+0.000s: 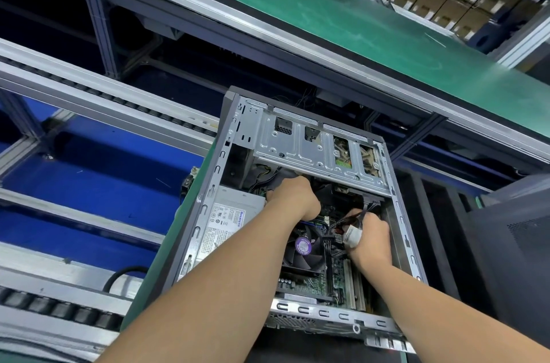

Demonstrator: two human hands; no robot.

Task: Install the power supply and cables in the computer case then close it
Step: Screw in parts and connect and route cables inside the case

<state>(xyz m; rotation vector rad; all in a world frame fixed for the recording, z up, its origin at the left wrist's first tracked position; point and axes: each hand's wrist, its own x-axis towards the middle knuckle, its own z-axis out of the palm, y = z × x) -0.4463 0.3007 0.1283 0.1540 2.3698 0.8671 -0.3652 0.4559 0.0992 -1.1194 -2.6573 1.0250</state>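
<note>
The computer case (pixel 205 213) lies open on its side on the green bench (pixel 166 243), at the bench's far edge. The power supply (pixel 226 222) sits against the case's left wall, label up. The left hand (pixel 293 199) reaches in under the near edge of the drive cage (pixel 312 151); its fingertips are hidden, so their grip cannot be told. The right hand (pixel 372 239), near the case's right wall, curls its fingers round the cables (pixel 351 218) and a white connector (pixel 351 234), beside the fan (pixel 303 252)

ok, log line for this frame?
step: cabling | case open, PSU in | left hand under drive cage, grip hidden | right hand grips cable bundle
</note>
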